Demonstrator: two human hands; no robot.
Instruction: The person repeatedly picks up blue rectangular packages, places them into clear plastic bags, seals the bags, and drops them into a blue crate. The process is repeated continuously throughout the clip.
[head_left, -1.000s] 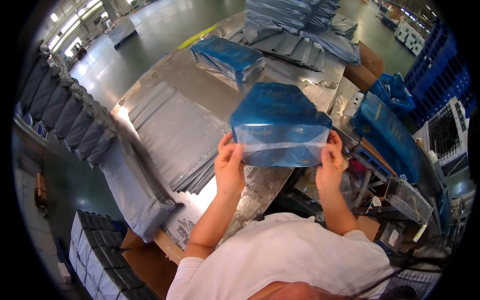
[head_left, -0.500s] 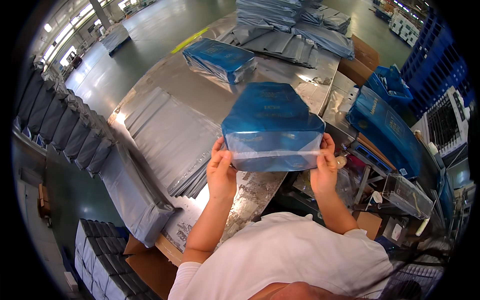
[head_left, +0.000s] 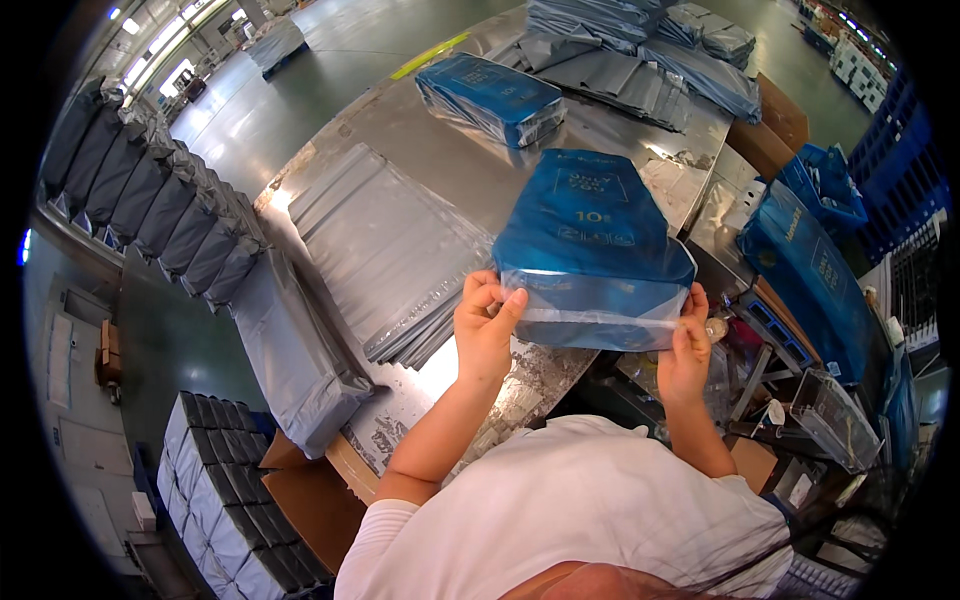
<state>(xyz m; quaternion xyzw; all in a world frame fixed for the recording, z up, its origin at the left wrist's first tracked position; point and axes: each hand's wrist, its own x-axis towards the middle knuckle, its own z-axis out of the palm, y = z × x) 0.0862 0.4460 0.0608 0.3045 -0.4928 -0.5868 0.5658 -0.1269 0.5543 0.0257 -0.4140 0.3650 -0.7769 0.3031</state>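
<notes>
Between my two hands is a blue plastic-wrapped package (head_left: 590, 222) with pale print on its top and a clear band of film across its near end. My left hand (head_left: 487, 325) pinches the near left corner, thumb on the film and fingers curled. At the near right corner my right hand (head_left: 686, 350) is closed on the film in the same way. The package is over the near right part of the metal table (head_left: 390, 130); whether its underside touches the table cannot be seen. A stack of flat grey bags (head_left: 380, 240) lies to its left.
Another blue package (head_left: 490, 97) lies farther back on the table, before piled grey bags (head_left: 615, 75). A long blue package (head_left: 810, 270) and a blue crate (head_left: 825, 190) are at right. Grey wrapped bundles (head_left: 160, 190) line the left; an open cardboard box (head_left: 318, 510) stands below.
The whole view has shifted, so the table and its things appear farther right. Both hands keep their hold on the package's near corners, and its top print shows more sharply.
</notes>
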